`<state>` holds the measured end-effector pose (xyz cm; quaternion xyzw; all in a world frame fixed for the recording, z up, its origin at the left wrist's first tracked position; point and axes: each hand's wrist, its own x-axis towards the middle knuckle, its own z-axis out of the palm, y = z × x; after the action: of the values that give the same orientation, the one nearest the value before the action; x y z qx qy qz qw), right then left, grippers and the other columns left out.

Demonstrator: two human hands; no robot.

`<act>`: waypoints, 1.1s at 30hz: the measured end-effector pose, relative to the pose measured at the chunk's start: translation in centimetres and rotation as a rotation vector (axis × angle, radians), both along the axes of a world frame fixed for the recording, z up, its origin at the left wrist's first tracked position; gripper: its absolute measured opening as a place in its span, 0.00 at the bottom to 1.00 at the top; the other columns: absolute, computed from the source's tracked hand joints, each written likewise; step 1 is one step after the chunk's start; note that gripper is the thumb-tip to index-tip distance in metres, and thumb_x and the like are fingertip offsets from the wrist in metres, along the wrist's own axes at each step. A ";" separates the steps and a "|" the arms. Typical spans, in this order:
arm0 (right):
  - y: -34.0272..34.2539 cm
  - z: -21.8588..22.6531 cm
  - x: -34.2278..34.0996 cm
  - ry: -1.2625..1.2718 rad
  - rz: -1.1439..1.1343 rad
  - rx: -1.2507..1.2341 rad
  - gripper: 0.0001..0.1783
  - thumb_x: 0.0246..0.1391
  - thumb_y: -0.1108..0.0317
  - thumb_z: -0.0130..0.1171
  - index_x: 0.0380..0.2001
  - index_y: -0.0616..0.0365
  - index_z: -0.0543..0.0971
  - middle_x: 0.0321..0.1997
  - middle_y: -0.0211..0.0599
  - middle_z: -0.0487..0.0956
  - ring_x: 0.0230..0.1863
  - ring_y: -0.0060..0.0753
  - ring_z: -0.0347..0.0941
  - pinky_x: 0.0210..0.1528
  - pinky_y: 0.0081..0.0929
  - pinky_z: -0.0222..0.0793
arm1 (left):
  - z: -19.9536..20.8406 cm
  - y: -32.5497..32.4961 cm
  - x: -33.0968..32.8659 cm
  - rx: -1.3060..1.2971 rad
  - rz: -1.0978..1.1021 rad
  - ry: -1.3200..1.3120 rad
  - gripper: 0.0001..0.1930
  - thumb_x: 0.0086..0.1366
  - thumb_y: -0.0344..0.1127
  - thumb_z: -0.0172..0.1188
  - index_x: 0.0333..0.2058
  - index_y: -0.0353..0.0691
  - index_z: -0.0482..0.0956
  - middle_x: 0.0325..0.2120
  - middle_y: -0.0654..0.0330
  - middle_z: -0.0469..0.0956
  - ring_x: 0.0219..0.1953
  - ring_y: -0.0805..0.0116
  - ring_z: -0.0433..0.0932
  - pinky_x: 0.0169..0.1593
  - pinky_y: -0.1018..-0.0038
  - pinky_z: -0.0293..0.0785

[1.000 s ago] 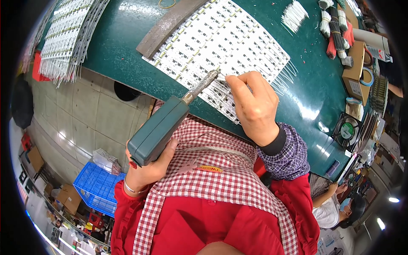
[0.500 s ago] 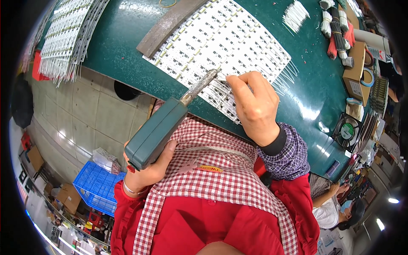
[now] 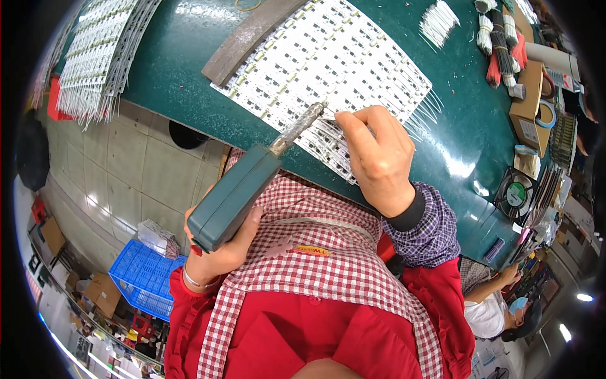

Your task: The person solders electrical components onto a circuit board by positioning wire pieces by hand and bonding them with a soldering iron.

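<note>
My left hand [image 3: 230, 252] is wrapped round the dark green body of a soldering gun [image 3: 235, 199]. Its metal barrel slants up and right, and the tip meets a white panel of small circuit boards [image 3: 303, 63] dotted with black parts. Just right of the tip, my right hand [image 3: 382, 158] pinches a thin white wire [image 3: 329, 116] close above the panel. Several white wires [image 3: 328, 148] lie along the panel's near edge, partly hidden by my right hand. Others [image 3: 426, 110] stick out past its right edge.
A dark bar [image 3: 246, 44] lies along the panel's left edge on the green table [image 3: 170, 63]. Wired panels [image 3: 101, 57] are stacked far left. Loose white wires [image 3: 439, 24], wire bundles [image 3: 499, 38], a cardboard box [image 3: 529, 110] and a fan [image 3: 516, 194] occupy the right. A co-worker [image 3: 489, 312] sits lower right.
The soldering gun's body and my left hand have shifted very slightly up and right; the tip stays in place. My right hand holds still. The co-worker's arm has moved a little.
</note>
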<state>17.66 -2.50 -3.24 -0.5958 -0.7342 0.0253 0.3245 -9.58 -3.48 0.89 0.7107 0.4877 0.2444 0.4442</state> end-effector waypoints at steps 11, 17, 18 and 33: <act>0.1 0.4 -0.1 -0.030 -0.015 -0.001 0.15 0.39 0.77 0.62 0.36 0.60 0.81 0.29 0.33 0.73 0.32 0.34 0.73 0.34 0.30 0.69 | 0.2 -0.9 -0.3 -0.159 0.103 -0.061 0.09 0.60 0.28 0.71 0.39 0.31 0.85 0.30 0.54 0.85 0.28 0.65 0.84 0.33 0.72 0.78; 0.4 0.4 0.7 -0.042 -0.017 0.050 0.15 0.40 0.76 0.61 0.36 0.59 0.81 0.29 0.33 0.72 0.32 0.35 0.72 0.36 0.32 0.67 | 0.1 -0.7 -0.3 -0.175 0.095 -0.038 0.09 0.61 0.27 0.70 0.39 0.31 0.85 0.32 0.54 0.86 0.30 0.66 0.84 0.33 0.72 0.78; 0.4 0.2 0.7 -0.033 -0.017 0.034 0.15 0.41 0.76 0.61 0.36 0.59 0.81 0.29 0.33 0.72 0.32 0.35 0.72 0.35 0.32 0.67 | 0.1 -0.6 -0.3 -0.145 0.090 -0.023 0.09 0.61 0.27 0.70 0.39 0.31 0.85 0.31 0.54 0.86 0.29 0.66 0.84 0.33 0.72 0.78; 0.4 -0.1 0.6 -0.031 -0.025 0.007 0.15 0.40 0.76 0.61 0.37 0.56 0.81 0.28 0.31 0.71 0.31 0.32 0.70 0.32 0.31 0.65 | 0.0 0.7 0.7 -0.048 -0.018 -0.021 0.11 0.56 0.24 0.70 0.38 0.30 0.84 0.30 0.53 0.82 0.27 0.61 0.82 0.31 0.72 0.77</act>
<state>18.30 -2.13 -3.36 -0.6040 -0.7319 0.0095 0.3153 -8.93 -2.81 0.84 0.7015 0.4822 0.2361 0.4686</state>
